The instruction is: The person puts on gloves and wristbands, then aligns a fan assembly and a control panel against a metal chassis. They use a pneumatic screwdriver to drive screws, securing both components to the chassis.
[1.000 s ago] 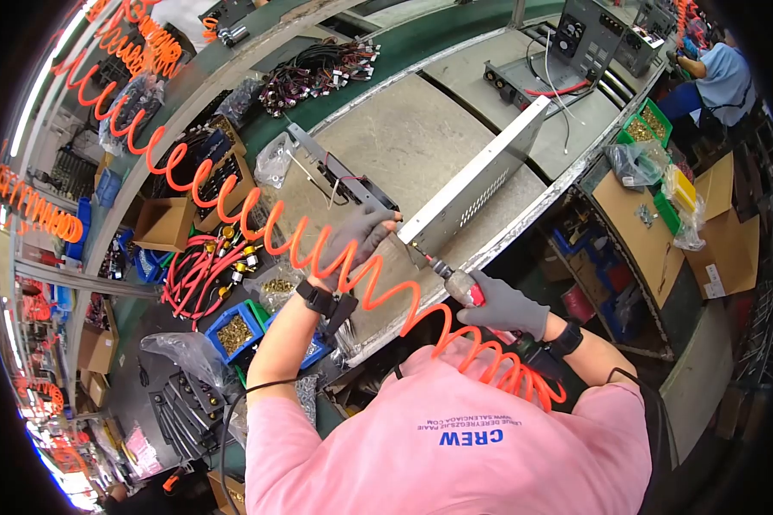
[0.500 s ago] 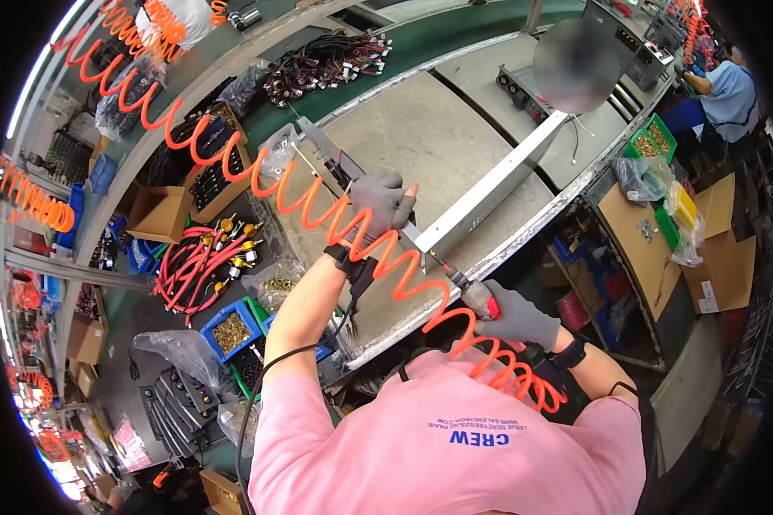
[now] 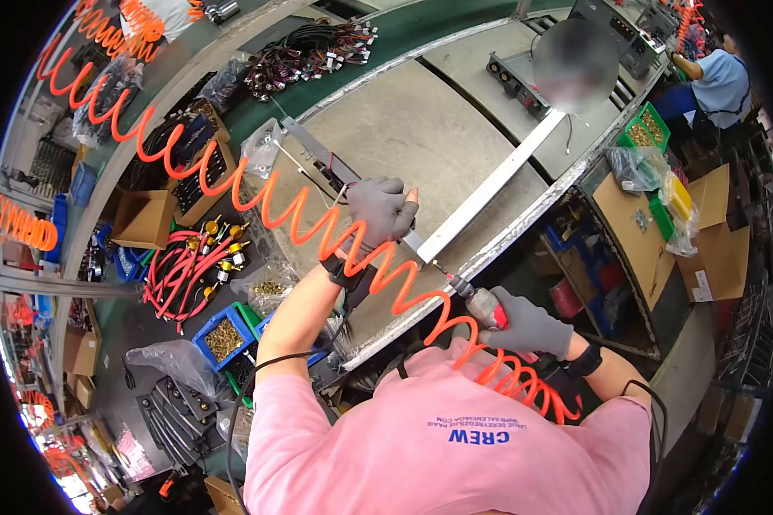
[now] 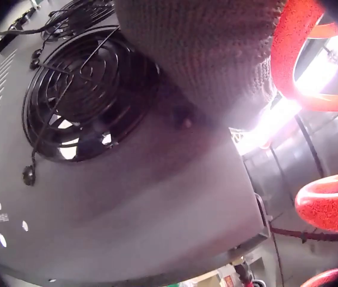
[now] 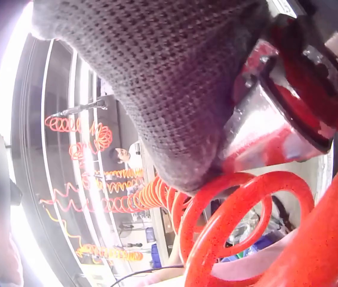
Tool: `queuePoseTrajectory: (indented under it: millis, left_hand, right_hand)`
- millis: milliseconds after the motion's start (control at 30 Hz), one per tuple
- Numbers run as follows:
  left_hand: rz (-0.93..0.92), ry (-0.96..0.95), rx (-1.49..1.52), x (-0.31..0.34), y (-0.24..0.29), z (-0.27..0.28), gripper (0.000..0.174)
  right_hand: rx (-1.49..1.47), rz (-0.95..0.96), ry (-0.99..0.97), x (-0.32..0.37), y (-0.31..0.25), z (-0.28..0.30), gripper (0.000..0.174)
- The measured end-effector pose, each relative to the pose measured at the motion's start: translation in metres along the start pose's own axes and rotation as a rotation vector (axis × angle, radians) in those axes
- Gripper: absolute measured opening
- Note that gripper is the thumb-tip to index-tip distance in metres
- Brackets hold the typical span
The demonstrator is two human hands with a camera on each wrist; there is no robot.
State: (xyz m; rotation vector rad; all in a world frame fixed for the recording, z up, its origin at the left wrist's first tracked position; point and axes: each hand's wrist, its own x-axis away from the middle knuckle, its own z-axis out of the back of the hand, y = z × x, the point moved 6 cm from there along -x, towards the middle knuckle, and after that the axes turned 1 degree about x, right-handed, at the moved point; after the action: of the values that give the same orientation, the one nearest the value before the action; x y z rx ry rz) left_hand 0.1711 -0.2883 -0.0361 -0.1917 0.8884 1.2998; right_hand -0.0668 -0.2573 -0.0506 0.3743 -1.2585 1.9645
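Observation:
My gloved left hand (image 3: 378,210) grips the near-left side of a metal case (image 3: 494,187) standing on the bench. In the left wrist view, the glove lies over a grey panel (image 4: 157,209) of that case, beside a round black fan grille (image 4: 79,95). My gloved right hand (image 3: 532,324) holds a red and silver air screwdriver (image 3: 487,307), its bit pointing at the case's near corner. A coiled orange air hose (image 3: 395,270) passes in front of both hands. The right wrist view shows the glove wrapped around the tool body (image 5: 264,131).
Left of me are a blue bin (image 3: 223,339) of brass screws, red cables (image 3: 189,270) and an open cardboard box (image 3: 142,219). A wire bundle (image 3: 309,60) lies behind the bench (image 3: 386,120). Green trays (image 3: 644,127) stand at right, near another person (image 3: 721,86).
The left hand has shifted rightward from the case's end to a fuller hold. The case has tilted, so its slotted side no longer shows. The screwdriver stays at the near corner.

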Motion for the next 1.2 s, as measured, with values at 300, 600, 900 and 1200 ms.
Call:
queuePoseTrajectory:
  millis: [300, 600, 900, 1200]
  left_hand:
    - [-0.058, -0.037, 0.039, -0.002, 0.001, -0.003, 0.028]
    - [-0.048, -0.004, 0.035, -0.002, 0.004, -0.007, 0.029]
    - [-0.032, -0.015, 0.013, 0.0, 0.002, -0.005, 0.029]
    - [0.016, -0.037, 0.097, 0.0, 0.001, -0.003, 0.033]
  right_hand:
    - [0.056, -0.03, -0.037, 0.0, -0.003, 0.008, 0.049]
    - [0.044, 0.002, 0.005, -0.002, 0.005, -0.001, 0.047]
    - [0.021, 0.015, 0.046, -0.007, 0.004, -0.008, 0.049]
    - [0.022, 0.035, 0.064, -0.008, 0.004, -0.008, 0.048]
